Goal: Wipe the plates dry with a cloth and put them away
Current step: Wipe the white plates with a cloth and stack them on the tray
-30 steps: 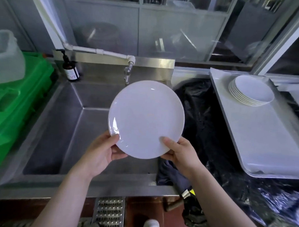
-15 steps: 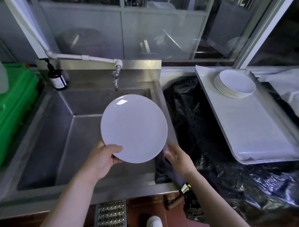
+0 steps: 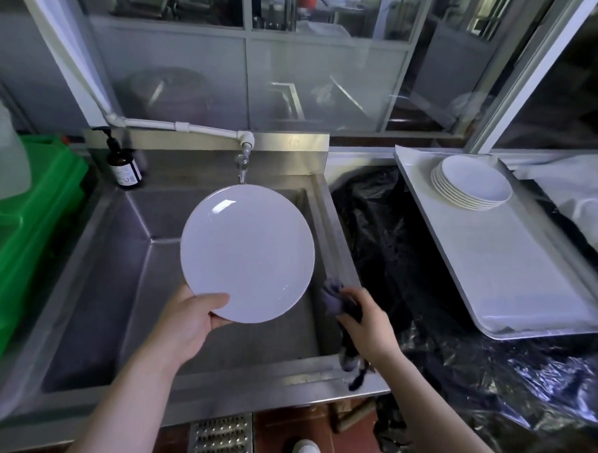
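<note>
A: What do the fingers hold?

B: The left hand (image 3: 187, 319) grips the round white plate (image 3: 247, 253) at its 7 o'clock rim, thumb curled over the face. The right hand (image 3: 367, 318) clutches a bunched dark grey cloth (image 3: 334, 298), fingers wrapped round it.

A: Where is the plate?

B: It is tilted up above the stainless steel sink (image 3: 123, 287), with the cloth just beside its 4 o'clock edge.

A: And beyond?

B: At 2 o'clock from the plate, a stack of white plates (image 3: 472, 184) sits on a pale metal tray (image 3: 514, 277). Black plastic sheeting (image 3: 392, 251) covers the surface between sink and tray.
</note>
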The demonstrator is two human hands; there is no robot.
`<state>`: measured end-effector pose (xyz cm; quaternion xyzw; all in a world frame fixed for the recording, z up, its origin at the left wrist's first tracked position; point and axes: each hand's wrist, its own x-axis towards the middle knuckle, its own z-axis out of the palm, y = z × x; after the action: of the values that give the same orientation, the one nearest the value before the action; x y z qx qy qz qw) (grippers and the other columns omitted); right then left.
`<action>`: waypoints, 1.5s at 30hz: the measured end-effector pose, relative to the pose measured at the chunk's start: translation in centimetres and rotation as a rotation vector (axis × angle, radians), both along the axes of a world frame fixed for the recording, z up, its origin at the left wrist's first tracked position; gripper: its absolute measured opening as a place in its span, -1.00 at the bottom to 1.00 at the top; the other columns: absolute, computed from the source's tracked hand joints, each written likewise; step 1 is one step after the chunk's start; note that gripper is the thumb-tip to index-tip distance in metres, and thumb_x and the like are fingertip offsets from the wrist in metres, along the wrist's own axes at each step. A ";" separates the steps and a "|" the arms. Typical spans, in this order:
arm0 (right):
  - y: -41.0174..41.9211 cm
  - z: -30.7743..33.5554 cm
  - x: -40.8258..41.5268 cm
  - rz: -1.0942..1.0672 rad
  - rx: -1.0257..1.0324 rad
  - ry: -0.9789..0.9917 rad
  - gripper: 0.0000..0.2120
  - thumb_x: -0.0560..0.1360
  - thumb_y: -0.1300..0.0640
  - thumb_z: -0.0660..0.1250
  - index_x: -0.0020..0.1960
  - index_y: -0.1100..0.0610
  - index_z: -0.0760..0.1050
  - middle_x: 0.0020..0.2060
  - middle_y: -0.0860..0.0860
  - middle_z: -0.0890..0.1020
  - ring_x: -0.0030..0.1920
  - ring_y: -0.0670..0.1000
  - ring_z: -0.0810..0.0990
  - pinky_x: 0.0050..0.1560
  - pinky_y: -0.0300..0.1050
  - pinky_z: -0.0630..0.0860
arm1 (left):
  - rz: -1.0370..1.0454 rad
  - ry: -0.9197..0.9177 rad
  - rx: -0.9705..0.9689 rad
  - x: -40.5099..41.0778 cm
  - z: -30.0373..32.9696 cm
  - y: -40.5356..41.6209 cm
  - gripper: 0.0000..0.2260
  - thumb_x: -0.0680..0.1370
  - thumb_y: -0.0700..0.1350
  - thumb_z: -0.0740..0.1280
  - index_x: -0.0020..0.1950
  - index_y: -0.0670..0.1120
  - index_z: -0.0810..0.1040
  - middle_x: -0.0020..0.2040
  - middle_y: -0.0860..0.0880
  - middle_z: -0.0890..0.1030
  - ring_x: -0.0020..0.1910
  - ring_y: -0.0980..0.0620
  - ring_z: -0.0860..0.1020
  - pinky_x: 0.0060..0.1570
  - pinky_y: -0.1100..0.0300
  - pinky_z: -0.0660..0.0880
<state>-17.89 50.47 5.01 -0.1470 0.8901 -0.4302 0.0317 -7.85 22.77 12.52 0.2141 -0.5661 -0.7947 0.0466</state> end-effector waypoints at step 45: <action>-18.4 23.8 -4.2 0.266 0.005 0.749 -0.51 0.44 0.31 0.31 0.32 -0.02 0.52 0.40 -0.03 0.42 0.10 0.20 0.41 0.16 -0.26 0.29 | 0.284 0.499 -0.075 -0.4 10.4 -3.2 -0.53 0.33 -0.30 0.27 0.19 0.02 0.57 0.07 -0.07 0.67 0.04 -0.08 0.64 -0.19 0.02 0.59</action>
<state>-22.10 32.11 28.79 -0.4078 0.8142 -0.3370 -0.2392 -8.25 19.55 22.92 0.0872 -0.5304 -0.7869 0.3032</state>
